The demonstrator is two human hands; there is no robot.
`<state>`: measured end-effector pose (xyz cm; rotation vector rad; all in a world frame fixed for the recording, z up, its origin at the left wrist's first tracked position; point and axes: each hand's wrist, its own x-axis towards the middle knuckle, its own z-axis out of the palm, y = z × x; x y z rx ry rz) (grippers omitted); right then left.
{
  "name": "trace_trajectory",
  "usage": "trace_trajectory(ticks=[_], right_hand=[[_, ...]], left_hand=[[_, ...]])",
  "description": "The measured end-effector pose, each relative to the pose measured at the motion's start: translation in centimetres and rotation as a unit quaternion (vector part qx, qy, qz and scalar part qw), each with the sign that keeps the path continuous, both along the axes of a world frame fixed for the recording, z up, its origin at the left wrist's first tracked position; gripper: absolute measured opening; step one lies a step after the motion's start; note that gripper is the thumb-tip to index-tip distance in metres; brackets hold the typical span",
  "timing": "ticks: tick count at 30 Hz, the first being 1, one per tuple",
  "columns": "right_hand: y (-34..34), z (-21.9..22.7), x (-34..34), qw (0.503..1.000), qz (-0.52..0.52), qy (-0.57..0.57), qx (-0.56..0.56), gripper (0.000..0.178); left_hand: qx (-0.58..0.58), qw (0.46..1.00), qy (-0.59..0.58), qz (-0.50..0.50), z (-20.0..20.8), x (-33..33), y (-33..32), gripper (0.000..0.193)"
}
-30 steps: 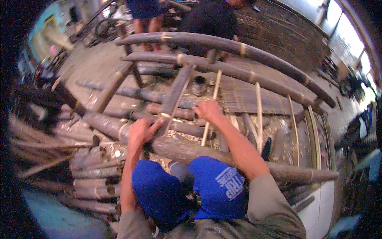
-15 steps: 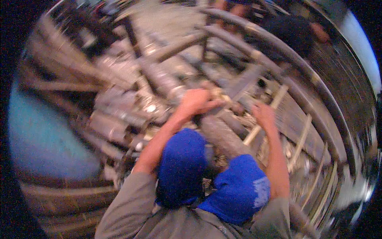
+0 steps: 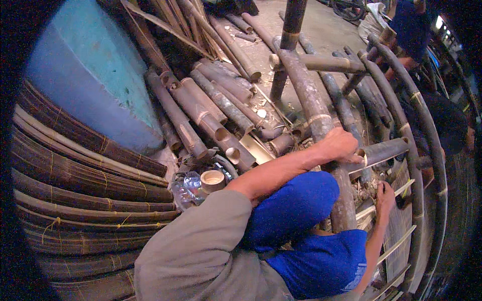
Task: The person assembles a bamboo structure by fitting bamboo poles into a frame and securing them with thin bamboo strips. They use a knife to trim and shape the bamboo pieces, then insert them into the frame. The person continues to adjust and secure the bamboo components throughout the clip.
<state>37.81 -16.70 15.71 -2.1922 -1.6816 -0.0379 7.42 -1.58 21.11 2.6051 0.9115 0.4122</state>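
Bamboo offcuts (image 3: 201, 118) litter the floor (image 3: 326, 25), right of slatted rolls (image 3: 80, 193). Above, the pole (image 3: 305, 90) slants lengthwise toward the person's knees; the left hand (image 3: 340, 145) clasps it beside a crosspiece (image 3: 385, 151); whether the right hand's (image 3: 385, 198) fingers grasp anything cannot be told.

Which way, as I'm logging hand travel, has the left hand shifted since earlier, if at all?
No, not clearly: the left hand stays where the crosspiece meets the thick pole; the view turned.

Made up of a thick, mottled-brown bamboo pole (image 3: 309, 93) and curved, dark-brown bamboo rail (image 3: 415, 185), with short, grey-brown bamboo crosspiece (image 3: 384, 153) between.
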Motion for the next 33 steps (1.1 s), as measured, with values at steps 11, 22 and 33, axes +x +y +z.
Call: trace_trajectory(ticks=[11, 22, 33], right_hand=[[0.0, -0.5, 1.0, 1.0, 0.004, -0.001, -0.013, 0.039], [-0.1, 2.3, -2.8, 0.999, -0.025, 0.022, -0.042, 0.04], [0.0, 2.0, -2.5, 0.997, -0.049, 0.005, -0.057, 0.038]], left_hand=[[0.019, 0.999, -0.029, 0.015, -0.7, 0.3, -0.1, 0.066], [-0.001, 1.0, -0.012, 0.02, -0.2, -0.3, -0.2, 0.061], [0.01, 1.0, -0.025, 0.007, -0.6, -0.3, 0.0, 0.06]])
